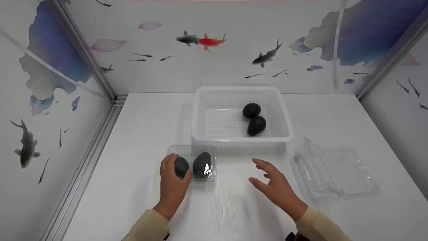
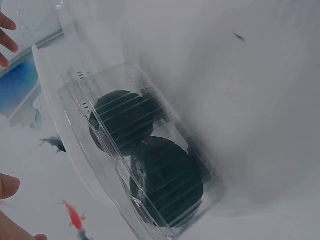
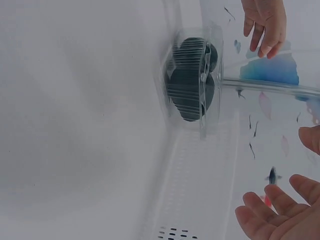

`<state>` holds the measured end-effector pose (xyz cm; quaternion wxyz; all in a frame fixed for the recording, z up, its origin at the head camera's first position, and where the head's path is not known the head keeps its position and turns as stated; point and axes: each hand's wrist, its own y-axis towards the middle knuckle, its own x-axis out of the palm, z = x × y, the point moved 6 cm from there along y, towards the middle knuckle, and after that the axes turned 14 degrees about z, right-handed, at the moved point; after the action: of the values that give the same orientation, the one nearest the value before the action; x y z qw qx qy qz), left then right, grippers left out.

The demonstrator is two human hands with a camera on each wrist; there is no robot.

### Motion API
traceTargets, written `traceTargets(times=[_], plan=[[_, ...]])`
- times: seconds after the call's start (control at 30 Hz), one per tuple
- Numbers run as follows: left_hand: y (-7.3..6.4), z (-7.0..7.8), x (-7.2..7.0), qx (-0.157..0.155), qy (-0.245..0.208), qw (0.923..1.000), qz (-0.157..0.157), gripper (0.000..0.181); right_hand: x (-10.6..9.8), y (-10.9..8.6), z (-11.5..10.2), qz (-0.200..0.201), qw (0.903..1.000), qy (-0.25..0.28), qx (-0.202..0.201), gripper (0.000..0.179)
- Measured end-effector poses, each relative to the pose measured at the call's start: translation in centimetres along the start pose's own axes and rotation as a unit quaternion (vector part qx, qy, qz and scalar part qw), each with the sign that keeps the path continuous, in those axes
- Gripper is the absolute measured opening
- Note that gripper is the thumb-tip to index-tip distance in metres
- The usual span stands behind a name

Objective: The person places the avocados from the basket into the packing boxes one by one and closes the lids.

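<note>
A clear plastic clamshell box (image 1: 191, 151) holds two dark avocados, the left one (image 1: 182, 167) and the right one (image 1: 202, 164). In the head view my left hand (image 1: 172, 185) overlaps the box's left side, thumb and fingers spread apart. Both wrist views show that hand held off above the box, with nothing in its grasp. My right hand (image 1: 279, 189) hovers over the table to the right of the box, fingers loosely bent and empty. Seen from the left wrist, both avocados (image 2: 167, 180) sit inside the ribbed clear plastic.
A white perforated basket (image 1: 240, 139) stands behind the box, with two more avocados (image 1: 256, 126) at its right side. On the right lies another clear clamshell (image 1: 354, 170), its lid folded back. Printed wall panels (image 1: 150, 73) enclose the white table.
</note>
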<state>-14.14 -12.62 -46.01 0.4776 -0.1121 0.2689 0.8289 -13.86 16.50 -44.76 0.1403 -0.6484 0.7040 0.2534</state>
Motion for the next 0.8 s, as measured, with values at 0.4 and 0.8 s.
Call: traceTargets(times=[0.4,0.8], plan=[[-1.6,2.7,2.5,0.029,-0.064,0.9958,-0.058,0.053,-5.1,-0.7,-0.6,0.092,0.9931,-0.026,-0.068,0.055],[-3.5,4.6,4.9,0.042,-0.095,0.9870,-0.123,0.053,-10.3,-0.2,-0.7,0.179,0.9798,-0.023,-0.086,0.052]])
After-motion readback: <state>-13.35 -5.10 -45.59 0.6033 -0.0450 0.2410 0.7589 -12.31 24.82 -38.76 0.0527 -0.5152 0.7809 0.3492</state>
